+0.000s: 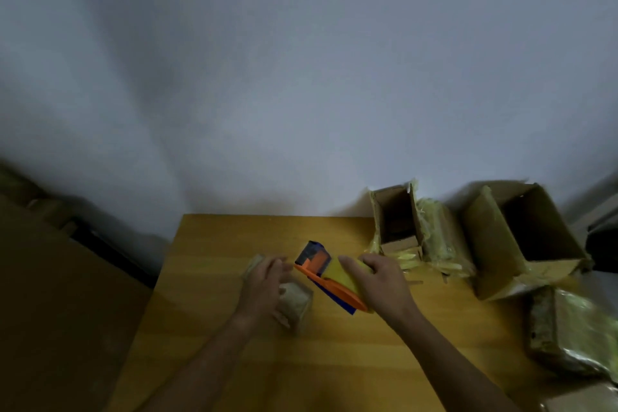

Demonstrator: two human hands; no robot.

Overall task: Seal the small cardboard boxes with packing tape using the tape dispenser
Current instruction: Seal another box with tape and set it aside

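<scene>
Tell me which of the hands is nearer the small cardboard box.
Left. The left hand rests on the small cardboard box; the right hand sits to its right, gripping the tape dispenser.

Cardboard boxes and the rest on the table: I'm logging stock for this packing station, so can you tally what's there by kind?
Small cardboard box under the left hand: 1
Open cardboard boxes, one narrow and one large: 2
Tape-wrapped bundles, one between the open boxes and one at the right edge: 2
Tape dispenser, held in the right hand: 1
Total: 6

no readable text, labels, brands or numbers on any surface, picture blurred
</scene>
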